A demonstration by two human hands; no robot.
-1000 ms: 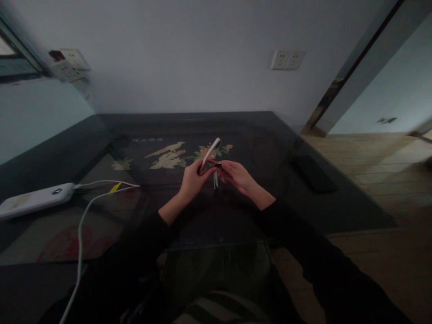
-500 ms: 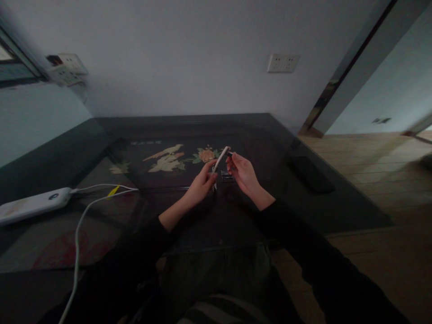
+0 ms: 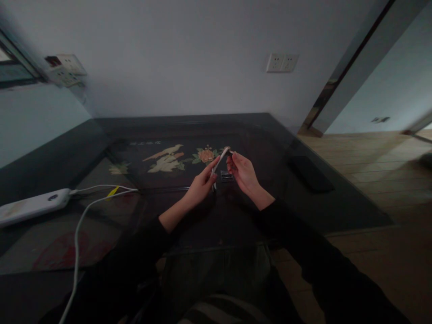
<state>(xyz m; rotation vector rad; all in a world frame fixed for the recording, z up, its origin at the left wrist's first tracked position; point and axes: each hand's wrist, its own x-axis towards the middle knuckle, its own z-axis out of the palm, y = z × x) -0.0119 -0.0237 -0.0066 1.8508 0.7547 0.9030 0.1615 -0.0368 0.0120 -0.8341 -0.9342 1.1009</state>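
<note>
My left hand [image 3: 201, 183] is closed around a thin, pale, strip-like object [image 3: 219, 162], held on edge and slanting up to the right. What it is I cannot make out. At its upper end, the fingers of my right hand [image 3: 245, 174] pinch a small dark piece [image 3: 230, 153] against or close beside it; whether the two touch is unclear. Below, between my hands, a small shiny item [image 3: 226, 175] with bright parallel lines lies on the dark glossy table [image 3: 202, 225].
A white power bank-like device [image 3: 33, 206] with a white cable [image 3: 78, 234] bearing a yellow tag lies at the left. At the right rests a flat black phone-like slab [image 3: 312, 174]. A wall with sockets [image 3: 282, 63] borders the table's far side.
The pale object has turned slightly, showing a thinner edge. Both hands stay in nearly the same place, with small finger movement at its upper end.
</note>
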